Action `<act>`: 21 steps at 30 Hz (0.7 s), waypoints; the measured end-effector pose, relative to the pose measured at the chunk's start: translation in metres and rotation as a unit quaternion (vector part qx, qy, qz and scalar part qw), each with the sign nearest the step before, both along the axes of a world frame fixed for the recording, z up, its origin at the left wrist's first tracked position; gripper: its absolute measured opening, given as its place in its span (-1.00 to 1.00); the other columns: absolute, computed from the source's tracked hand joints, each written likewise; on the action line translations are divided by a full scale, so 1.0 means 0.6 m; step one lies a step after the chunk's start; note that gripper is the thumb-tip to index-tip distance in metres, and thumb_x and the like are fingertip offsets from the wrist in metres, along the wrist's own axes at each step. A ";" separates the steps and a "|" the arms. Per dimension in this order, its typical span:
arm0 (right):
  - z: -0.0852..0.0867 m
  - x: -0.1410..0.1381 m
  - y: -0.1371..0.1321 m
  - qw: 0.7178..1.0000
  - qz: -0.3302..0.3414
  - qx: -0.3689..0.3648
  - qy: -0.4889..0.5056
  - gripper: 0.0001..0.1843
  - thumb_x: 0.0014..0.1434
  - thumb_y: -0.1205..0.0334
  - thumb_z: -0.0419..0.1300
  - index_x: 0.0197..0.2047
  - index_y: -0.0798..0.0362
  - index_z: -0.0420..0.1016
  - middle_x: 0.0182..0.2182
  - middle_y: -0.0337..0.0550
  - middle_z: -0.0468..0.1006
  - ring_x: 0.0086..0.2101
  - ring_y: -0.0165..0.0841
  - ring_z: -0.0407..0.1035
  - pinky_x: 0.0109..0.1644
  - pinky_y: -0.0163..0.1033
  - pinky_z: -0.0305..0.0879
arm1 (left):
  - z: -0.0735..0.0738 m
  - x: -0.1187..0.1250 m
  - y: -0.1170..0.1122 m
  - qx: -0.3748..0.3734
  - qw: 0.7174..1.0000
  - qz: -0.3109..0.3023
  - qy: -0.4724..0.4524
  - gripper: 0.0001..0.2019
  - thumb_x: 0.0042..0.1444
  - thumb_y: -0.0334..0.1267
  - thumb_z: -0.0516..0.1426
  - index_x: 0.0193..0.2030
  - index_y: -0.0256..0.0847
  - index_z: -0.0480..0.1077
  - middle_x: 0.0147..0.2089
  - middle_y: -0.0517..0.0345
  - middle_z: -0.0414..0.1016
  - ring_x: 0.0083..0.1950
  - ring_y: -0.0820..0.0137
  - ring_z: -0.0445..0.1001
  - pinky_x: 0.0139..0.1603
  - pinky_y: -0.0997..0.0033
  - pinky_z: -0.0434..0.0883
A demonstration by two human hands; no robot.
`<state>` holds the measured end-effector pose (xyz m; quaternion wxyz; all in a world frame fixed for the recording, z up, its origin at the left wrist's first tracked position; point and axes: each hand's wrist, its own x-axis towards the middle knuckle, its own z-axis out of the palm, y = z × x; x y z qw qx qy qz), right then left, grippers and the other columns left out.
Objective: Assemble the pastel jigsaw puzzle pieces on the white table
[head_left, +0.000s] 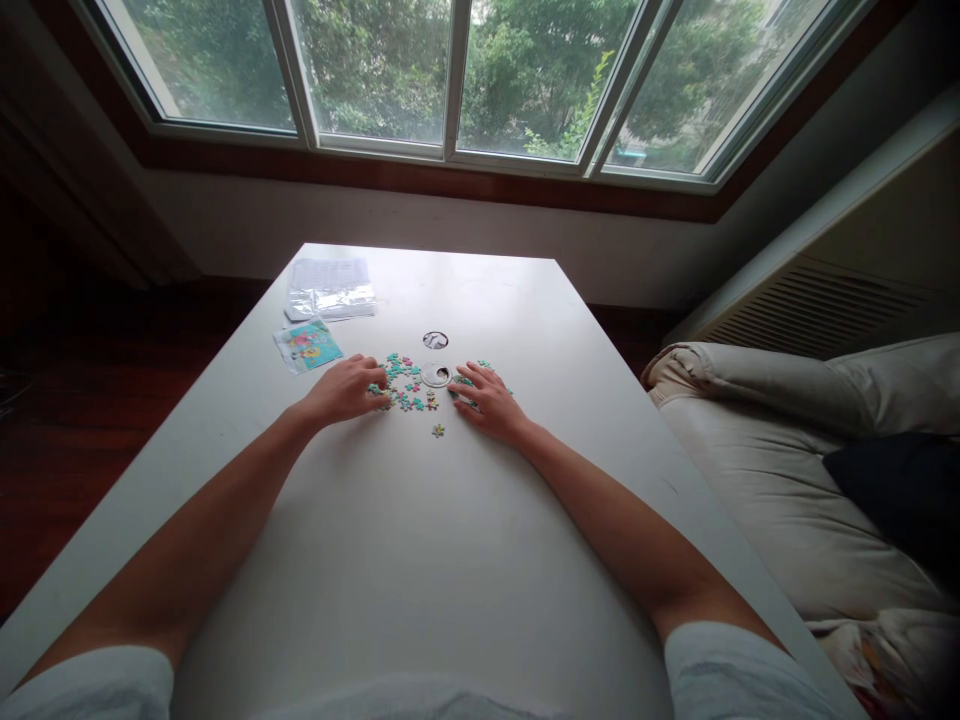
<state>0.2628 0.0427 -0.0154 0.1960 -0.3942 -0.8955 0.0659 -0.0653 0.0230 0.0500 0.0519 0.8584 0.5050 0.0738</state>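
Observation:
Small jigsaw puzzle pieces (403, 385), mostly turquoise with some pink and yellow, lie scattered on the white table. At the left edge of this pile is my left hand (345, 388), its fingers bent and its thumb apart from them, touching pieces. My right hand (491, 402) rests over more pieces at the pile's right side with its fingers spread; some pieces are hidden under it. Between the hands lies a round, silvery lid-like disc (430, 376), close to the right fingertips. One loose yellowish puzzle piece (438, 430) lies nearer to me.
Beyond the pile lies another shiny round disc (435, 340). A colourful picture card (307, 346) and a clear plastic packet (330, 288) are at the table's far left. The white table (420, 560) faces a window; a pale sofa (780, 480) stands to the right.

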 end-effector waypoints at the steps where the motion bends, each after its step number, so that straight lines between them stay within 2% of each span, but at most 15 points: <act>1: -0.001 0.000 0.001 1.000 0.001 0.002 0.006 -0.59 0.39 0.04 0.09 0.23 -0.16 0.49 0.39 -0.13 0.24 0.41 -0.08 -0.01 0.45 0.24 -0.02 | 0.003 0.005 -0.004 -0.006 1.000 0.004 0.017 -0.71 0.17 0.05 0.16 -0.21 -0.11 0.53 -0.14 0.04 0.53 -0.05 0.17 0.46 -0.05 0.26 0.38; 6: -0.002 0.002 0.002 1.000 0.003 0.008 0.023 -0.62 0.38 0.06 0.10 0.20 -0.16 0.52 0.36 -0.13 0.29 0.40 -0.08 0.03 0.43 0.25 0.01 | 0.009 0.023 -0.018 -0.020 0.999 0.025 0.043 -0.79 0.18 -0.05 0.14 -0.19 -0.10 0.50 -0.14 0.10 0.56 -0.10 0.24 0.49 -0.23 0.38 0.32; 12: -0.005 0.003 0.003 1.000 0.001 0.012 0.022 -0.63 0.37 0.05 0.11 0.17 -0.14 0.54 0.34 -0.10 0.32 0.38 -0.08 0.06 0.42 0.21 0.06 | 0.015 0.029 -0.027 -0.030 0.999 0.012 0.040 -0.76 0.22 -0.16 0.06 -0.08 -0.05 0.51 -0.09 0.13 0.57 -0.10 0.28 0.51 -0.25 0.40 0.31; 18: -0.005 0.004 0.002 1.000 0.001 0.007 0.026 -0.63 0.37 0.05 0.12 0.18 -0.16 0.53 0.33 -0.11 0.33 0.38 -0.08 0.06 0.42 0.22 0.05 | -0.001 0.047 -0.036 -0.006 0.996 0.079 0.050 -0.77 0.18 -0.07 0.12 -0.13 -0.06 0.51 -0.14 0.10 0.57 -0.11 0.21 0.52 -0.22 0.35 0.34; 21: -0.003 0.005 0.001 1.000 0.002 0.003 0.028 -0.63 0.37 0.05 0.12 0.18 -0.15 0.53 0.33 -0.11 0.33 0.38 -0.09 0.06 0.42 0.21 0.04 | -0.009 0.059 -0.039 0.007 0.994 0.097 0.054 -0.79 0.19 -0.12 0.10 -0.14 -0.07 0.51 -0.13 0.09 0.57 -0.10 0.22 0.52 -0.21 0.35 0.35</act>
